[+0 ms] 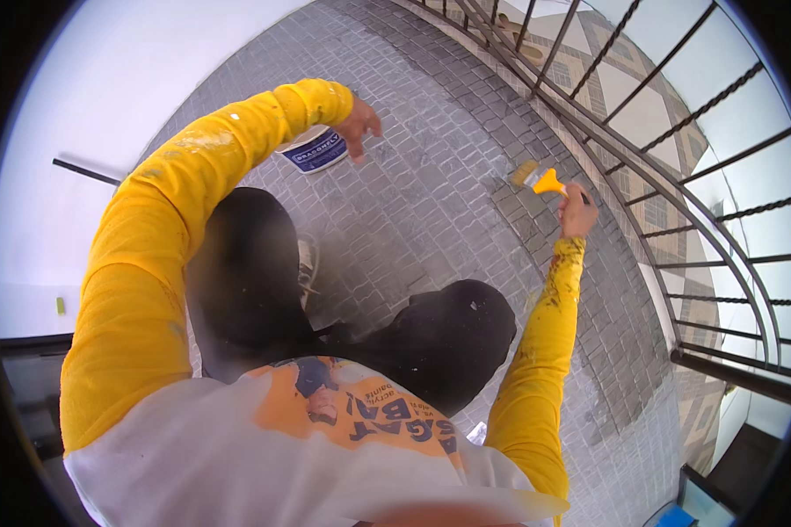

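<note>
My right hand [577, 211] grips a wide flat paintbrush [549, 181] by its yellow handle. The bristles rest on or just above the grey brick-patterned floor [413, 211], near a darker, coated-looking band along the railing side. Out to the left, my left hand [358, 127] hangs beside a white bucket [319, 156] with a blue label, fingers loose and apart, with nothing visible in them. My left sleeve partly covers the bucket, so what it contains is hidden. Both yellow sleeves carry paint stains.
A dark metal railing [580, 114] with twisted bars curves along the right side. White wall [105, 114] stands on the left, with a thin dark bar [86, 172] against it. My bent knees [453, 329] and one shoe [307, 268] are close to the floor. A blue item [675, 516] sits at lower right.
</note>
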The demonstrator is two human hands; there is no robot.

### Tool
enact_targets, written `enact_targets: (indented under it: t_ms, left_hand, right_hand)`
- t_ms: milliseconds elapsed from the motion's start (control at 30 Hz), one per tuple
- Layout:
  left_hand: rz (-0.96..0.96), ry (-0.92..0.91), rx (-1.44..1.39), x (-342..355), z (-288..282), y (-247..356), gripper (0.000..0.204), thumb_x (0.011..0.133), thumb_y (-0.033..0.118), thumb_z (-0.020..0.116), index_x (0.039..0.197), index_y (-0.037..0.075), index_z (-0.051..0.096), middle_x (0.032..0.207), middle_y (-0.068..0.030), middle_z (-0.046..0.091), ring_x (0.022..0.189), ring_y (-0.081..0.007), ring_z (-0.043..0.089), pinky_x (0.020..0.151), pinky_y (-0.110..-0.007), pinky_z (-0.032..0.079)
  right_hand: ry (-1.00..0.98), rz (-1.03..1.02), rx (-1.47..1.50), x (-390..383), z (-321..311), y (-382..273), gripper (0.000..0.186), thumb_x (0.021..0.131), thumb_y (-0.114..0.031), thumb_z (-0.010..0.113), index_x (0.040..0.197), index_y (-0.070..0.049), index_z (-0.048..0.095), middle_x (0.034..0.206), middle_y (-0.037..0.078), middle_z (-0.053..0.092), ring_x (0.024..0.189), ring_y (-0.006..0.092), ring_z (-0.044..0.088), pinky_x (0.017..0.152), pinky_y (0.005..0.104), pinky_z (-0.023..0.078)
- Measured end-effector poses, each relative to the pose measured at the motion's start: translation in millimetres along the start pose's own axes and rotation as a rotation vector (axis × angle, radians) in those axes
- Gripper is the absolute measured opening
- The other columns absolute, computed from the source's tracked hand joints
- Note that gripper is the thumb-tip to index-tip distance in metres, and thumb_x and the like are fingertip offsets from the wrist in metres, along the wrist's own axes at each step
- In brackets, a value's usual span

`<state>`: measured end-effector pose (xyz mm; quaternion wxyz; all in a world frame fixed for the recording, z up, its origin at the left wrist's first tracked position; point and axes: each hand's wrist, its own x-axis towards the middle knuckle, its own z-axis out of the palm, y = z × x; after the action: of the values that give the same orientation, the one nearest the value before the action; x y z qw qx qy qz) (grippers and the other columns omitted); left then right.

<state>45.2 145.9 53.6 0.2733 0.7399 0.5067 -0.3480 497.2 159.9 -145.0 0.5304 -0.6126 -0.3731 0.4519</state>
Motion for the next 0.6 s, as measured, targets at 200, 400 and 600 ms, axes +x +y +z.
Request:
enact_targets:
  t_ms: [200,400,600]
  left_hand:
    - [-0.584,-0.339,-0.64,-98.5,155.7,-232.6,0.058,0.082,0.035,0.076,0.136,0.022,0.06,0.134,-0.0127,0.061,0.127,-0.0344,0.054,0.101,-0.051,0.047]
    - [-0.25,0.777,-0.919,6.4,334.7,-266.2,0.121,0.07,0.029,0.09,0.158,0.007,0.009,0.156,-0.0255,0.029,0.144,-0.0363,0.032,0.114,-0.049,0.034]
    - [0.278,1.192,-1.105,104.4,312.3,-236.0,0.092,0.066,0.029,0.094,0.137,-0.003,0.045,0.134,-0.0185,0.054,0.122,-0.0308,0.051,0.107,-0.041,0.036]
  right_hand:
    - [0.496,0.106,-0.17,-48.8,-170.9,40.6,0.029,0.081,-0.028,0.065,0.085,0.001,0.071,0.055,0.007,0.056,0.04,0.0133,0.047,0.038,0.0291,0.035]
    - [0.584,-0.095,-0.288,-120.3,-147.5,-24.4,0.029,0.082,-0.028,0.066,0.094,-0.001,0.072,0.058,0.004,0.057,0.044,0.0104,0.048,0.04,0.0276,0.036]
    - [0.522,-0.184,-0.213,-168.9,-15.0,-88.7,0.033,0.086,-0.031,0.068,0.102,-0.004,0.073,0.062,0.002,0.061,0.051,0.0086,0.052,0.046,0.0247,0.038]
